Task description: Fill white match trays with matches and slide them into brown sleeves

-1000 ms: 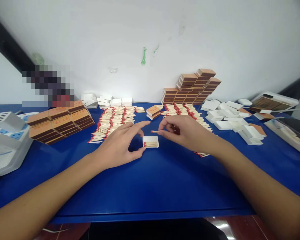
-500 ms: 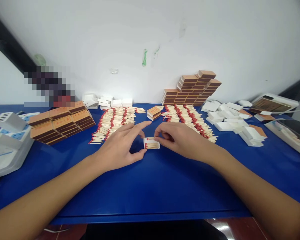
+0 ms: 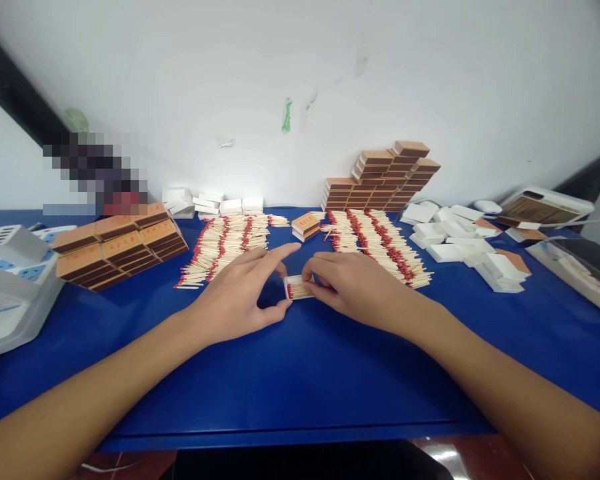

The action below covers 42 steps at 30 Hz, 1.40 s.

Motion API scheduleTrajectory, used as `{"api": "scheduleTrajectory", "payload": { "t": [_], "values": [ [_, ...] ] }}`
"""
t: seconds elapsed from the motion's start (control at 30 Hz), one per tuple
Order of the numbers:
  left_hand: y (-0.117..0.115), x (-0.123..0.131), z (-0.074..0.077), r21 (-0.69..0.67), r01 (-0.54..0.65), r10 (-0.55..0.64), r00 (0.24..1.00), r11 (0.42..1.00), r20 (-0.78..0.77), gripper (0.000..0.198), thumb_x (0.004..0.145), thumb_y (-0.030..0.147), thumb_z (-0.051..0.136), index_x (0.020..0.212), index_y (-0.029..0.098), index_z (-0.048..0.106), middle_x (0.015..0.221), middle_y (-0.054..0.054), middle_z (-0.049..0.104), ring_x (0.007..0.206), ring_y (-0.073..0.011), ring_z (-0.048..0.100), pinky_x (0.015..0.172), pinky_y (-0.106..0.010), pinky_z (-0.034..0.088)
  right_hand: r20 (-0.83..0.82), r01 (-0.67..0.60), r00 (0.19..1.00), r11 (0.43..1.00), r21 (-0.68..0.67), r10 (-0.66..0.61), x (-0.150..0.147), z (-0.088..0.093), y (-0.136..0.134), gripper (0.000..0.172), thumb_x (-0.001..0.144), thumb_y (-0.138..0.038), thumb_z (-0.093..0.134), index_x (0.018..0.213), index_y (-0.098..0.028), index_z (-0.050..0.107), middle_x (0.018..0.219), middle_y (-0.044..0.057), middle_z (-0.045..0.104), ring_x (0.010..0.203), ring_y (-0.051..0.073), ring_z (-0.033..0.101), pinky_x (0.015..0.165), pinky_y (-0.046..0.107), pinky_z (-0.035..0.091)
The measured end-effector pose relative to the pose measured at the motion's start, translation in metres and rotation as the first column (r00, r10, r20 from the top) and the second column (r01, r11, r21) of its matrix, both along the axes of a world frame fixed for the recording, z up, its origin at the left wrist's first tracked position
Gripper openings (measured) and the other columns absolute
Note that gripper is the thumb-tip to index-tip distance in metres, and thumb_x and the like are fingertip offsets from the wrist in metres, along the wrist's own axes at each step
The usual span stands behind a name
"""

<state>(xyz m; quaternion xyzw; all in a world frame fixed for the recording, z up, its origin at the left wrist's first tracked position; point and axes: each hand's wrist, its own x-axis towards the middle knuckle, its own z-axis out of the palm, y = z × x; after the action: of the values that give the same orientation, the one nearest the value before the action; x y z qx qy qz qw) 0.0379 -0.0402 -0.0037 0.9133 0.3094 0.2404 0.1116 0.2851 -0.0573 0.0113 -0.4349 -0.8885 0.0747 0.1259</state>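
Observation:
A small white matchbox tray [image 3: 287, 289] lies on the blue table, partly filled with red-headed matches [image 3: 297, 291]. My left hand [image 3: 237, 290] steadies the tray's left end, thumb at the near corner and a fingertip at the far one, index finger stretched out above. Over the right part of the tray, my right hand [image 3: 353, 280] is closed in a pinch on matches, its fingertips down inside the tray and covering their right ends. Just beyond my hands sits a short stack of closed matchboxes [image 3: 305, 227]. Rows of loose matches spread out to the left [image 3: 230, 243] and right [image 3: 375, 243].
Closed matchboxes are stacked at the left [image 3: 123, 247] and against the wall [image 3: 380, 183]. White empty trays lie at the back left [image 3: 231, 207] and in a heap at the right [image 3: 445, 233]. A power strip [image 3: 25, 293] stands far left, with a phone [image 3: 550, 205] far right.
My right hand has shifted slightly left and down over the tray, so its fingers now hide more of the matches. My left hand keeps its place at the tray; the whole view has shifted slightly.

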Motion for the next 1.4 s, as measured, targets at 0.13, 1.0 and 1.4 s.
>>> {"api": "scheduleTrajectory", "payload": {
  "t": [0.13, 1.0, 1.4],
  "values": [
    [0.001, 0.000, 0.000, -0.013, 0.001, -0.001, 1.000, 1.000, -0.003, 0.081, 0.090, 0.022, 0.072, 0.161, 0.029, 0.034, 0.116, -0.002, 0.073, 0.117, -0.0263, 0.066, 0.106, -0.045, 0.052, -0.111, 0.093, 0.990, 0.994, 0.051, -0.087, 0.019, 0.015, 0.006, 0.015, 0.102, -0.029, 0.056, 0.096, -0.022, 0.068, 0.083, 0.004, 0.069, 0.070, 0.018, 0.057, 0.066, 0.031, 0.035],
    [0.002, 0.000, -0.001, -0.016, -0.003, 0.003, 1.000, 1.000, -0.020, 0.073, 0.093, 0.024, 0.070, 0.158, 0.027, 0.037, 0.116, -0.002, 0.073, 0.116, -0.0253, 0.066, 0.104, -0.043, 0.052, 0.153, 0.300, 0.953, 0.894, -0.331, -0.263, 0.085, 0.016, 0.038, 0.013, 0.091, -0.033, 0.064, 0.088, -0.024, 0.073, 0.075, 0.000, 0.068, 0.063, 0.015, 0.056, 0.058, 0.029, 0.038],
    [0.001, -0.001, 0.002, -0.013, -0.005, 0.005, 1.000, 1.000, -0.024, 0.073, 0.092, 0.024, 0.070, 0.158, 0.026, 0.038, 0.116, -0.002, 0.073, 0.114, -0.0253, 0.065, 0.101, -0.042, 0.054, 0.098, 0.332, 0.943, 0.899, -0.287, -0.317, 0.081, 0.015, 0.038, 0.019, 0.095, -0.041, 0.060, 0.092, -0.023, 0.068, 0.080, 0.003, 0.071, 0.066, 0.017, 0.059, 0.060, 0.031, 0.039]
  ]
}}
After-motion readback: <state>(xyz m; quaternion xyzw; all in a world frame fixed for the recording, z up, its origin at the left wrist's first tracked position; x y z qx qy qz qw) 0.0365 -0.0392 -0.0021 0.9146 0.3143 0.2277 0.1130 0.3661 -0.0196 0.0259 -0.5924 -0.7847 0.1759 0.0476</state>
